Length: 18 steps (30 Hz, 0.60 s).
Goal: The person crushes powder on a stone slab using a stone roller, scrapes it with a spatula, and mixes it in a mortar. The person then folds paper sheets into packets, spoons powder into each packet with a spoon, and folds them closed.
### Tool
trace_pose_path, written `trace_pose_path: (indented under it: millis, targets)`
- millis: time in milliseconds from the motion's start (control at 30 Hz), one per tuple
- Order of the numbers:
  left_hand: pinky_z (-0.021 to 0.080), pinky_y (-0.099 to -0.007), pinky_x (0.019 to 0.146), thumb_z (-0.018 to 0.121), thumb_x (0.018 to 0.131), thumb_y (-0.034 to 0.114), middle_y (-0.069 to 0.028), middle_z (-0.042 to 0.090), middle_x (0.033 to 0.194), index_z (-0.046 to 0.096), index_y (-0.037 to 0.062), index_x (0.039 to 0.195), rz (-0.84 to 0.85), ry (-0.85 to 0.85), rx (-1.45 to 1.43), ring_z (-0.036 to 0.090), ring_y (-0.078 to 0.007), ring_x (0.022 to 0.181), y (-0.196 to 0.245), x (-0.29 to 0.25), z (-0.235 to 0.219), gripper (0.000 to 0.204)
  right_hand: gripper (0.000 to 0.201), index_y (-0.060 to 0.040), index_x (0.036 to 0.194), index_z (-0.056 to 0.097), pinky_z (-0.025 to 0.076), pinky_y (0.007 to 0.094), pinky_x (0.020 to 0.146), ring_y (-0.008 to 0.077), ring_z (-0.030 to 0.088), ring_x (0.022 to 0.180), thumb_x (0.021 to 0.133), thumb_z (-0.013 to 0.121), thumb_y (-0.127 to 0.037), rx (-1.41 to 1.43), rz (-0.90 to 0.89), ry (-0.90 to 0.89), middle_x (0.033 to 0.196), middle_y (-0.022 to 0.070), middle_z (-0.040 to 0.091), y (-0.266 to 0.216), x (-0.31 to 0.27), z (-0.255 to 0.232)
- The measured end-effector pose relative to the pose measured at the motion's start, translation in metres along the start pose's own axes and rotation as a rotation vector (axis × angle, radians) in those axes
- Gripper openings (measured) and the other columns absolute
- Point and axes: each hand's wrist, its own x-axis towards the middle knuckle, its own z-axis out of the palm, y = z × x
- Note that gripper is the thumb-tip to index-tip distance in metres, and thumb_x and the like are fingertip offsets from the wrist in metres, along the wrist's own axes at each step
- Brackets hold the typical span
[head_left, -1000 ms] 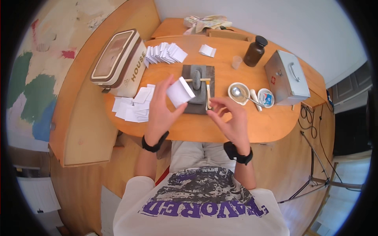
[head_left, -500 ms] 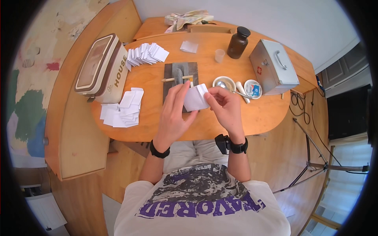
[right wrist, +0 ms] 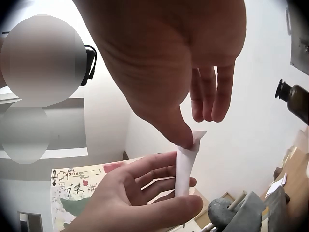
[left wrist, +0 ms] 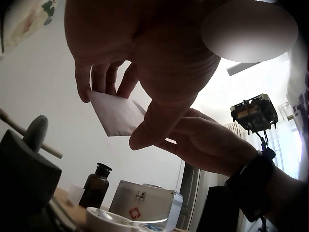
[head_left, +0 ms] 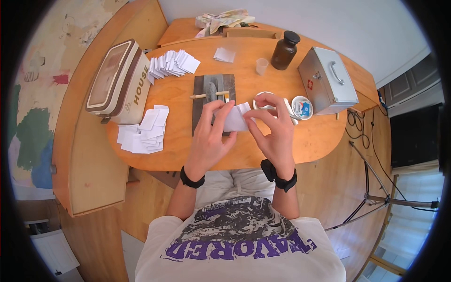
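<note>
A small folded white paper packet point(head_left: 235, 118) is held above the table between both hands. The left hand point(head_left: 209, 136) grips its left side, fingers behind and thumb at the lower edge, as the left wrist view also shows on the packet point(left wrist: 116, 113). At the packet's right end, the right hand point(head_left: 275, 134) pinches the flap with thumb and index finger. In the right wrist view the packet point(right wrist: 184, 169) is seen edge-on, the right thumb on its upper end. Behind the hands, a dark board point(head_left: 199, 113) bears a grey stone tool with a wooden handle point(head_left: 199, 96).
White papers point(head_left: 150, 129) lie at the left, with a row of folded packets point(head_left: 174, 63) behind. Around them stand a HOUSE box point(head_left: 134, 89), brown bottle point(head_left: 284, 50), plastic cup point(head_left: 261, 66), metal case point(head_left: 329, 82), and a white dish point(head_left: 302, 107) beside a partly hidden bowl.
Both hands came together at the packet, the right hand taking hold of its right end. Over the last half second, the hands shifted slightly and the right fingers rose a little. The view turned right.
</note>
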Motion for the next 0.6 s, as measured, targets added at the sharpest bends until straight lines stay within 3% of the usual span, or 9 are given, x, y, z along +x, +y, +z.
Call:
trace_pose_path:
  millis: [100,500,600]
  targets:
    - [0.061,-0.047,0.098,0.087,0.079,-0.006,-0.0179,0.058,0.14,0.064,0.0031,0.154,0.023,0.029,0.035,0.07,-0.0377,0.121,-0.004,0.0,0.004,0.078,0.022,-0.0038,0.105,0.083,0.063,0.0372,0.092,0.0268,0.071,0.12,0.086,0.092,0.0,-0.013,0.064,-0.01,0.136,0.0123,0.069,-0.001,-0.002,-0.001]
    - [0.06,-0.0469,0.098,0.093,0.081,-0.001,-0.0184,0.059,0.142,0.065,0.0044,0.155,0.05,0.063,0.198,0.067,-0.0385,0.123,-0.006,-0.003,0.015,0.079,0.019,-0.005,0.099,0.082,0.061,0.0386,0.092,0.0268,0.071,0.118,0.084,0.093,0.0,0.025,0.098,0.021,0.133,0.0102,0.069,0.002,-0.001,0.008]
    - [0.059,-0.0456,0.099,0.092,0.083,0.002,-0.015,0.067,0.134,0.065,0.0037,0.153,-0.004,0.084,0.021,0.069,-0.0343,0.12,-0.001,0.001,0.01,0.075,0.019,-0.0068,0.099,0.084,0.061,0.0401,0.092,0.0287,0.071,0.118,0.084,0.094,-0.002,0.021,0.126,0.036,0.132,0.0107,0.07,0.003,-0.001,0.008]
